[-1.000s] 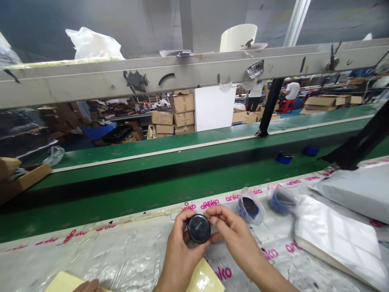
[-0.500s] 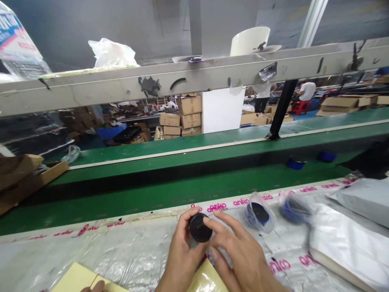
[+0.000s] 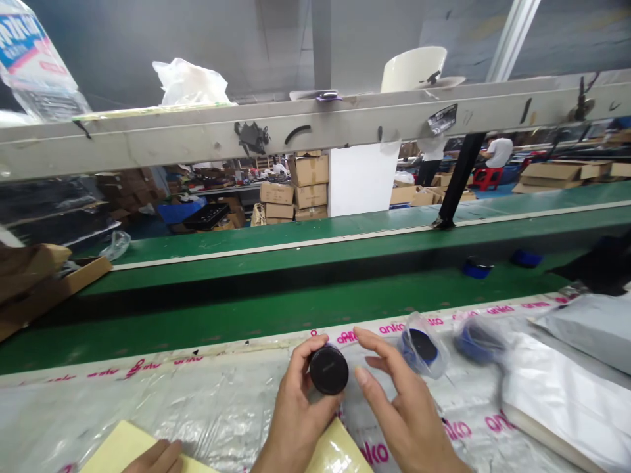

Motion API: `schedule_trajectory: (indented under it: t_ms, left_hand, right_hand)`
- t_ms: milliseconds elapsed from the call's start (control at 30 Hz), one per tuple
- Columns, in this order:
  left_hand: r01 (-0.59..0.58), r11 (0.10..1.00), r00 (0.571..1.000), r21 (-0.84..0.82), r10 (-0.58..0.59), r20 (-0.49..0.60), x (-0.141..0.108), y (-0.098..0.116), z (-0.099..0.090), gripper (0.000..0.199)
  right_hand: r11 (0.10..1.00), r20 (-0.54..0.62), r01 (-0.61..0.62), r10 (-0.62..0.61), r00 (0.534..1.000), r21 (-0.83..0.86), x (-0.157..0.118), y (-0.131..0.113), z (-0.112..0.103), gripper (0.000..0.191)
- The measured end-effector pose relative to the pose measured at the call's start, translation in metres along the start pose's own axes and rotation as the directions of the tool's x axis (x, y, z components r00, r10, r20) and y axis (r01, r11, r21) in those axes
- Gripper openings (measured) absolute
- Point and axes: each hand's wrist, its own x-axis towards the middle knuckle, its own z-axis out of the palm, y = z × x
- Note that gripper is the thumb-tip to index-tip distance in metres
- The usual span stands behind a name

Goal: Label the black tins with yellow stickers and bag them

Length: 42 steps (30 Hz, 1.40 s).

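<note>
My left hand (image 3: 302, 401) grips a round black object (image 3: 329, 369) by its sides, thumb and fingers around it. Its flat, dark top faces me, and its lower part is hidden by the hand. To the right, my right hand (image 3: 401, 404) is open, its thumb and fingers apart and just clear of the object. A yellow sheet or packet (image 3: 338, 450) with a shiny surface lies below my hands. Beyond my right hand, a blue round item with a black top (image 3: 420, 347) sits in clear plastic, and another wrapped blue item (image 3: 478, 339) is beside it.
Another person's hand (image 3: 156, 458) rests on yellow paper (image 3: 116, 447) at lower left. White packets (image 3: 566, 394) lie at right. Two blue items (image 3: 477, 267) (image 3: 527, 257) stand on the green conveyor (image 3: 207, 328). A cardboard box (image 3: 73, 289) is at left; a beam (image 3: 345, 121) crosses above.
My right hand has come off the black object's top and moved slightly right, its fingers spreading. The left hand still holds the object. The other person's hand has moved further into view.
</note>
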Motion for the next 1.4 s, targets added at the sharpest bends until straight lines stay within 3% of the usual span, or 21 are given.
schedule_trajectory:
  t_ms: [100,200,300,500,700,967,1267,1400]
  left_hand:
    - [-0.008,1.000,1.000,-0.021,0.009,0.013,-0.001,0.001,0.002,0.056]
    - [-0.015,0.999,1.000,-0.048,0.016,0.025,-0.001,0.002,0.004,0.055]
    - [0.001,0.996,0.999,-0.084,0.003,0.046,-0.002,0.000,0.004,0.058]
    - [0.077,0.960,0.984,-0.271,-0.029,0.175,0.000,-0.008,0.000,0.078]
    - [0.071,0.953,0.990,-0.296,-0.030,0.140,0.000,-0.005,-0.004,0.071]
    - [0.088,0.955,0.984,-0.282,-0.039,0.175,-0.001,-0.002,-0.004,0.065]
    - [0.078,0.963,0.984,-0.259,-0.032,0.175,0.000,0.000,-0.003,0.064]
    - [0.110,0.964,0.990,-0.242,-0.084,0.113,-0.001,0.003,-0.003,0.060]
  right_hand:
    - [0.957,0.189,-0.238,0.206,0.960,0.166,0.000,0.006,0.002,0.051]
    - [0.859,0.326,-0.364,0.250,0.912,0.361,0.004,0.006,0.004,0.054]
    - [0.765,0.380,-0.418,0.244,0.892,0.490,0.010,0.003,0.004,0.051]
    - [0.636,0.424,-0.540,0.344,0.838,0.551,0.019,-0.003,0.001,0.054]
    - [0.592,0.457,-0.556,0.328,0.827,0.583,0.017,-0.003,0.002,0.056]
    - [0.594,0.425,-0.513,0.295,0.856,0.620,0.011,0.011,0.009,0.051]
    - [0.603,0.441,-0.536,0.315,0.840,0.591,0.017,-0.003,0.003,0.058]
    - [0.627,0.444,-0.526,0.301,0.844,0.575,0.017,-0.002,0.004,0.057]
